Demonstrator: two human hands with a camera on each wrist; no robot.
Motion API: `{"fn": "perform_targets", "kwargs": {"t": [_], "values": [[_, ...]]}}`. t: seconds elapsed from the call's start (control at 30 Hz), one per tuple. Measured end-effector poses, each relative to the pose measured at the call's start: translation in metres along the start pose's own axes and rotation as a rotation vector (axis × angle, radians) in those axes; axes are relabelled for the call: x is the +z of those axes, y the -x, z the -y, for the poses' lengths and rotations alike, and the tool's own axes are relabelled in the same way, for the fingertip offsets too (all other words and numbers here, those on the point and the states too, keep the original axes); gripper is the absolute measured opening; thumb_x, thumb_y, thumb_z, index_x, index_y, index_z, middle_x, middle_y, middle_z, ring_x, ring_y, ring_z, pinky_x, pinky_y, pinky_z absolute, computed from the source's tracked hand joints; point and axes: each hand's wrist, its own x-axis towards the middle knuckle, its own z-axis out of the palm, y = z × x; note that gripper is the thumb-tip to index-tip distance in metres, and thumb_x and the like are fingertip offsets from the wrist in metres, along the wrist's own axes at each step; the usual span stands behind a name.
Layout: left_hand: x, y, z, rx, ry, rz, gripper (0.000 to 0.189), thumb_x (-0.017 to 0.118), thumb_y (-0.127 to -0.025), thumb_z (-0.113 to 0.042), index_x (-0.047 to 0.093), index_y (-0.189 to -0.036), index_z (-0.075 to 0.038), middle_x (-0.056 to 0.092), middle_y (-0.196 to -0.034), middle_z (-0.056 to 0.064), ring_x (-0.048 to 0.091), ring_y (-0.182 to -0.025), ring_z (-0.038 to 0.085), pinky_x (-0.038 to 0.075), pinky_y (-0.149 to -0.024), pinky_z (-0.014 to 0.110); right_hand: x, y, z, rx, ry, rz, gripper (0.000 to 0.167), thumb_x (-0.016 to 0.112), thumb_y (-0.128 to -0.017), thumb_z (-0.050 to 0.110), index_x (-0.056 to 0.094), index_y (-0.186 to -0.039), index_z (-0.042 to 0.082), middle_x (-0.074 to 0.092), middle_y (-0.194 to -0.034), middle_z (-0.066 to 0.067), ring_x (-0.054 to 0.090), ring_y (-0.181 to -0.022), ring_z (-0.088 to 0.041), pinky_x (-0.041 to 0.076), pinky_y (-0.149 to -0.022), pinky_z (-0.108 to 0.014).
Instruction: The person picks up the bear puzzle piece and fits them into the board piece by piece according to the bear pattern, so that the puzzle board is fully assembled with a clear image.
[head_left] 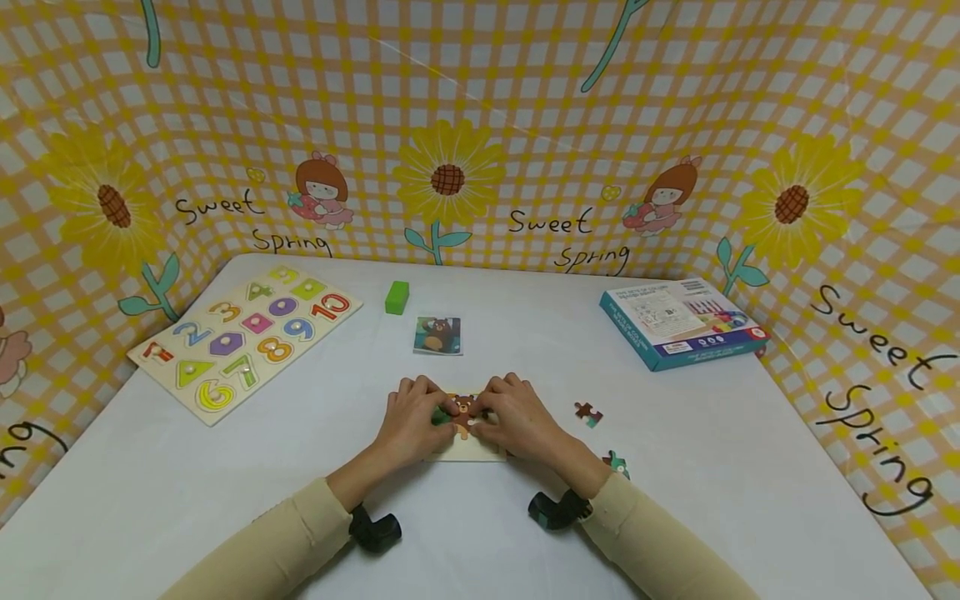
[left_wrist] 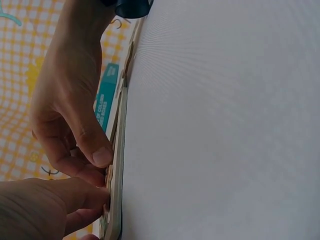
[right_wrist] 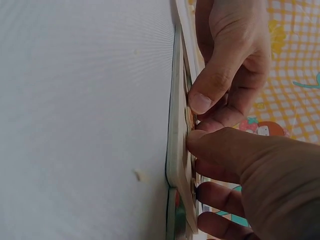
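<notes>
A wooden jigsaw board (head_left: 467, 453) lies on the white table in front of the person, with brown bear puzzle pieces (head_left: 463, 408) in its middle. From the left, the left hand (head_left: 414, 419) pinches a puzzle piece at the bear's side between thumb and fingers. Opposite it, the right hand (head_left: 519, 418) holds a piece at the bear's other side, its thumb low on the picture. Both wrist views show the thumb tips close together over the board's edge (right_wrist: 176, 125). The fingers hide much of the pieces.
Two loose puzzle pieces, one brown (head_left: 588, 414) and one green (head_left: 617, 463), lie right of the board. Behind it are a bear picture card (head_left: 438, 336) and a green block (head_left: 397, 297). A number board (head_left: 247, 342) lies left, a teal-edged box (head_left: 684, 323) right.
</notes>
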Motion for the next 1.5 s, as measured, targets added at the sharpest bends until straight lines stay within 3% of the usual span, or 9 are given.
{"fn": "perform_targets", "kwargs": {"t": [0.57, 0.77, 1.07, 1.23, 1.5], "values": [[0.001, -0.001, 0.001, -0.003, 0.014, 0.011, 0.01, 0.072, -0.077, -0.02, 0.069, -0.086, -0.016, 0.051, -0.101, 0.003, 0.041, -0.098, 0.027, 0.032, -0.08, 0.044, -0.011, 0.004, -0.003, 0.037, -0.012, 0.044, 0.018, 0.077, -0.08, 0.024, 0.075, -0.095, 0.016, 0.06, -0.095, 0.0, 0.046, -0.087, -0.02, 0.037, -0.077, -0.041], [0.002, 0.001, 0.002, -0.006, 0.024, 0.005, 0.01, 0.073, -0.077, -0.019, 0.069, -0.087, -0.017, 0.051, -0.101, 0.003, 0.041, -0.098, 0.027, 0.031, -0.08, 0.044, -0.023, 0.019, -0.018, 0.067, -0.026, 0.026, 0.022, 0.076, -0.081, 0.024, 0.073, -0.099, 0.011, 0.06, -0.098, -0.001, 0.046, -0.091, -0.022, 0.037, -0.078, -0.041], [0.002, 0.002, 0.003, -0.004, 0.03, -0.003, 0.01, 0.073, -0.076, -0.018, 0.069, -0.085, -0.017, 0.051, -0.1, 0.002, 0.041, -0.098, 0.027, 0.031, -0.08, 0.044, -0.04, 0.044, -0.049, 0.224, -0.033, 0.027, 0.026, 0.078, -0.08, 0.023, 0.073, -0.102, 0.009, 0.061, -0.1, -0.003, 0.045, -0.097, -0.025, 0.036, -0.083, -0.044], [0.002, 0.001, 0.003, 0.002, 0.038, -0.006, 0.01, 0.073, -0.076, -0.017, 0.069, -0.085, -0.017, 0.051, -0.099, 0.002, 0.041, -0.097, 0.027, 0.031, -0.08, 0.044, -0.05, 0.059, -0.062, 0.279, -0.033, -0.011, 0.026, 0.078, -0.079, 0.018, 0.072, -0.101, 0.006, 0.061, -0.099, -0.007, 0.046, -0.095, -0.028, 0.035, -0.081, -0.046], [0.002, 0.001, 0.003, 0.006, 0.039, -0.013, 0.011, 0.073, -0.075, -0.016, 0.07, -0.085, -0.016, 0.051, -0.099, 0.003, 0.041, -0.096, 0.026, 0.031, -0.079, 0.044, -0.055, 0.075, -0.075, 0.322, 0.061, -0.044, 0.03, 0.079, -0.076, 0.018, 0.071, -0.101, 0.003, 0.061, -0.097, -0.012, 0.049, -0.092, -0.034, 0.037, -0.078, -0.049]]}}
